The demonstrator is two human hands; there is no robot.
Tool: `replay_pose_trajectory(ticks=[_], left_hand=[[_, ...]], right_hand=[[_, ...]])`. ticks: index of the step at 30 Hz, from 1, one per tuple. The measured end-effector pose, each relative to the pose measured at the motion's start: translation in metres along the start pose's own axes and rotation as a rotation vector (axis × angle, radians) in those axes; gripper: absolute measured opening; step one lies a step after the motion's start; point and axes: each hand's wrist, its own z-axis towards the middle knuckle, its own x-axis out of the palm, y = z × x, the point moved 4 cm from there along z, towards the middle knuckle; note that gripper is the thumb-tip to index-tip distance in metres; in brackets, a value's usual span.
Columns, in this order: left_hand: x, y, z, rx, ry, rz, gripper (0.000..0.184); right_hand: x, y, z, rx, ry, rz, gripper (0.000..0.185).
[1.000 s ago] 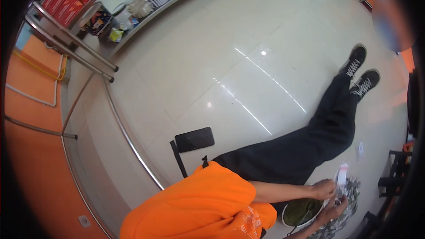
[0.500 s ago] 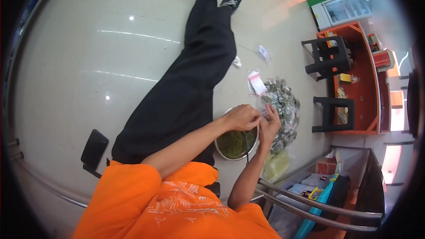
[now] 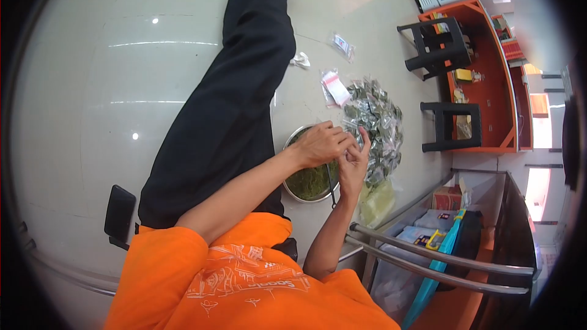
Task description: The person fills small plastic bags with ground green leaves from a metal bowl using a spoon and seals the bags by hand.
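My left hand [image 3: 321, 144] is closed, its fingertips meeting those of my right hand [image 3: 353, 164] above the right rim of a round metal bowl [image 3: 291, 192]. Between them they pinch a small clear plastic bag [image 3: 350, 153], mostly covered by the fingers. My right index finger points up, away from the pinch. Green shredded leaves [image 3: 309, 183] lie in the bowl, and a dark-handled utensil [image 3: 331, 186] leans over its edge. Just right of my hands lies a heap of small clear bags with green contents [image 3: 379, 123]. A stack of flat plastic bags [image 3: 335, 89] rests above the heap.
A yellowish-green bag [image 3: 376, 203] lies below the heap. Farther up are a small packet [image 3: 342, 46] and crumpled white paper [image 3: 300, 60]. Two black stools [image 3: 452, 125] stand by an orange shelf [image 3: 502, 104]. Metal rails [image 3: 440, 261] run at lower right. My outstretched legs [image 3: 226, 104] are left of the bowl.
The view has shifted, so the floor things appear farther left and higher. My hands stay together at the small bag; my right index finger now sticks up more.
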Motion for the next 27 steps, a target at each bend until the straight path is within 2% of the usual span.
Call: replay_pose_trajectory(ticks=[1,4,9,11,13,15,16,17,18,19,20,21,22,23,25,27], left_hand=[[0.0,-0.001,0.0,0.012,-0.013,0.009,0.019],[0.005,-0.001,0.0,0.04,0.028,0.008,0.018],[0.016,-0.003,-0.004,0.13,0.052,0.028,0.018],[0.019,-0.001,-0.005,0.106,0.065,-0.006,0.018],[0.017,0.001,-0.005,0.081,0.078,-0.044,0.019],[0.009,0.012,-0.003,-0.145,0.046,-0.179,0.021],[0.008,0.017,-0.003,-0.149,0.046,-0.182,0.021],[0.009,0.028,-0.003,-0.314,0.046,-0.267,0.024],[0.01,0.039,-0.005,-0.48,0.046,-0.352,0.028],[0.007,0.041,-0.004,-0.482,0.048,-0.358,0.028],[0.004,0.049,-0.007,-0.63,0.067,-0.371,0.031],[0.0,0.057,-0.01,-0.779,0.083,-0.378,0.033],[0.001,0.063,-0.015,-0.839,0.09,-0.324,0.035],[0.002,0.066,-0.019,-0.844,0.091,-0.321,0.035],[0.004,0.072,-0.029,-0.979,0.233,-0.139,0.038],[0.005,0.074,-0.03,-1.055,0.319,-0.151,0.04]], right_hand=[[-0.003,-0.004,-0.001,0.009,-0.012,-0.003,0.025],[-0.004,-0.011,-0.006,0.035,0.164,0.078,0.026],[-0.008,-0.025,-0.012,0.119,0.099,0.116,0.026],[-0.01,-0.025,-0.014,0.131,0.094,0.131,0.026],[-0.016,-0.025,-0.019,0.186,0.042,0.333,0.026],[-0.034,-0.036,-0.027,0.235,-0.028,0.39,0.024],[-0.043,-0.046,-0.033,0.28,-0.096,0.447,0.023],[-0.05,-0.056,-0.038,0.284,-0.096,0.444,0.023],[-0.057,-0.067,-0.045,0.285,-0.087,-0.003,0.023],[-0.065,-0.077,-0.052,0.278,-0.074,-0.45,0.023],[-0.067,-0.085,-0.062,0.282,-0.076,-0.454,0.023],[-0.065,-0.091,-0.07,0.215,-0.032,-0.625,0.023],[-0.063,-0.097,-0.075,0.145,0.016,-0.794,0.024],[-0.066,-0.105,-0.078,0.146,0.022,-0.791,0.024],[-0.069,-0.11,-0.08,0.135,0.089,-0.827,0.029],[-0.071,-0.107,-0.08,0.142,0.11,-0.795,0.026]])
